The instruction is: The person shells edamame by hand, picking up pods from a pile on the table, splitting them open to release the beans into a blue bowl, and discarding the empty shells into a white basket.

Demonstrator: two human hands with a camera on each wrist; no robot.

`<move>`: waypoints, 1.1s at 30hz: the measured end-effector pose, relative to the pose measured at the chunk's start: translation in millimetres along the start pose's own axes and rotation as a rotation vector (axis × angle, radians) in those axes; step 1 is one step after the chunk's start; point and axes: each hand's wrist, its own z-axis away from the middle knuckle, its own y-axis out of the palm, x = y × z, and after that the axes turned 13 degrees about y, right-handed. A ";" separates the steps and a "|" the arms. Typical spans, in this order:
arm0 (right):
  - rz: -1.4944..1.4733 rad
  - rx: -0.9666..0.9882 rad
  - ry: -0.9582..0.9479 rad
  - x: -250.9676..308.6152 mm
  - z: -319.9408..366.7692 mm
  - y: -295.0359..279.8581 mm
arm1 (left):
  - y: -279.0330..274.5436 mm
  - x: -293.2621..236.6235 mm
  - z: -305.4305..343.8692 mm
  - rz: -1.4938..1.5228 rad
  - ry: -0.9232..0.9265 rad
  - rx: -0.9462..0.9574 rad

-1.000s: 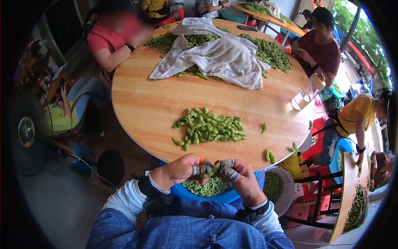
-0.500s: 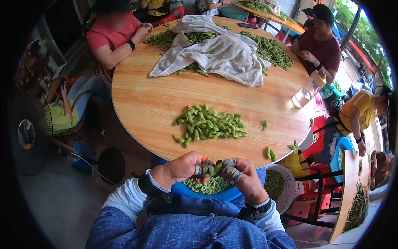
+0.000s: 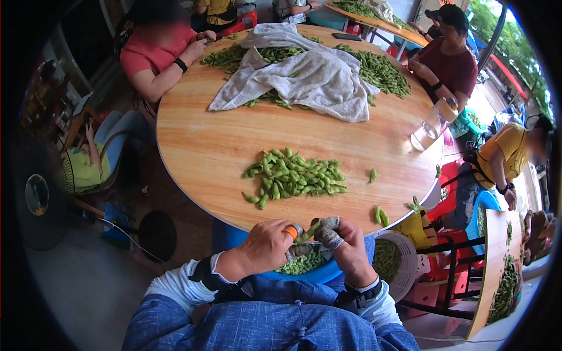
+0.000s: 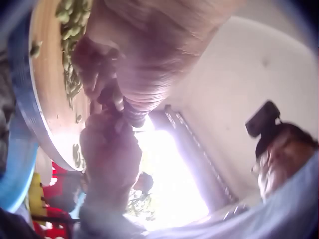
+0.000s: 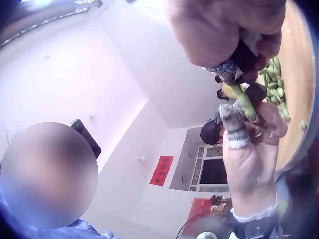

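A green soybean pod [image 3: 307, 233] spans the gap between both hands over the table's near edge. Its right end is pinched by my right hand [image 3: 353, 248], whose thumb and finger wear grey wraps. My left hand [image 3: 263, 248], with an orange band on one finger, holds the other end. In the right wrist view the pod [image 5: 243, 102] runs down into the left fingers, and the wrapped left thumb [image 5: 234, 127] stands beside it. Below the hands, a blue basin [image 3: 319, 275] contains shelled green beans [image 3: 301, 262]. Just beyond lies a heap of pods [image 3: 295, 175].
A grey towel [image 3: 310, 79] covers part of a larger pod pile [image 3: 383, 73] on the round table [image 3: 199, 146]. A water bottle [image 3: 434, 124] stands at the right edge. Beside my right leg is a white basket [image 3: 404, 269]. Other people sit around the table.
My left hand has rolled so its back faces up, and its wrapped thumb has dropped below the pod. The right hand keeps its pinch. Across the table, the person at left has brought both hands together.
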 end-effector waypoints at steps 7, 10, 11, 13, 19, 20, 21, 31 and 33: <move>-0.184 0.137 0.004 -18.5 -4.6 -0.1 | 15.5 8.1 8.9 0.538 -0.071 -0.105; -0.259 0.185 -0.104 -30.5 -12.5 -0.5 | 32.9 18.4 18.2 1.002 -0.177 -0.178; -0.275 0.198 -0.136 -33.7 -14.7 -0.4 | 38.6 21.5 22.0 1.174 -0.229 -0.190; -0.305 0.210 -0.156 -39.1 -17.3 0.1 | 42.1 15.7 18.1 1.592 -0.263 -0.248; -0.284 0.221 -0.089 -38.4 -17.6 -8.4 | 40.5 15.3 14.4 1.381 -0.345 -0.325; -0.264 0.203 -0.069 -35.2 -15.6 -8.8 | 36.2 12.2 9.5 1.045 -0.262 -0.334; -0.234 0.160 -0.046 -33.9 -14.6 -8.3 | 33.2 10.4 6.2 0.711 -0.180 -0.336; -0.063 0.184 -0.143 -20.1 -7.7 -3.6 | 29.1 19.5 8.6 1.238 -0.300 -0.216; -0.130 0.224 -0.120 -22.0 -8.6 -5.0 | 27.7 20.3 11.1 1.529 -0.389 -0.163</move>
